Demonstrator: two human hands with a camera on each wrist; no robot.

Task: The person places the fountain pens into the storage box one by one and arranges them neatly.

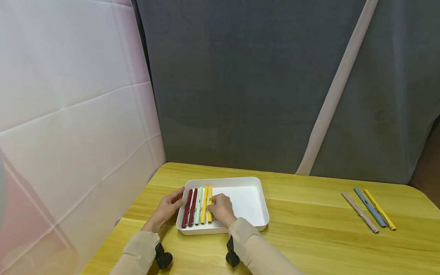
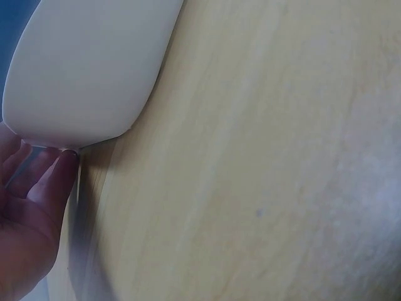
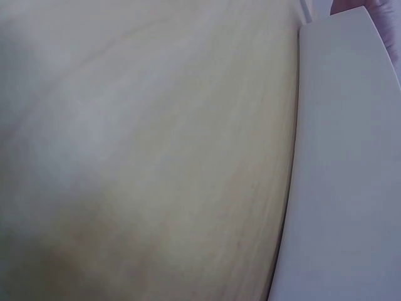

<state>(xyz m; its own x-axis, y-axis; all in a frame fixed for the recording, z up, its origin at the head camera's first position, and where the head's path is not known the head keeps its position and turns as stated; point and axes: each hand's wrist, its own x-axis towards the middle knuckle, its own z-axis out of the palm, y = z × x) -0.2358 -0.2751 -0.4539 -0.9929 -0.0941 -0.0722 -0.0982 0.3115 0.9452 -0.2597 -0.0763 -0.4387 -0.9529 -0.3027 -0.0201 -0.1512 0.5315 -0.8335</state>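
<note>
A shallow white tray (image 1: 245,202) sits on the table with a row of pens lying side by side in its left part. From the left come a dark red pen (image 1: 187,210), a second dark red pen (image 1: 193,208), a mint green pen (image 1: 198,208), a yellow pen (image 1: 204,204) and another yellow pen (image 1: 210,191). My left hand (image 1: 166,210) holds the tray's left rim, thumb over the edge; its fingertips touch the outer wall in the left wrist view. My right hand (image 1: 222,209) pinches the rightmost yellow pen, partly covering it.
On the right side of the wooden table (image 1: 302,214) lie a pinkish pen (image 1: 359,211), a blue pen (image 1: 370,208) and a yellow pen (image 1: 379,210). A dark grey curtain (image 1: 240,95) hangs behind the table, and a pale fabric wall (image 1: 86,114) borders the left.
</note>
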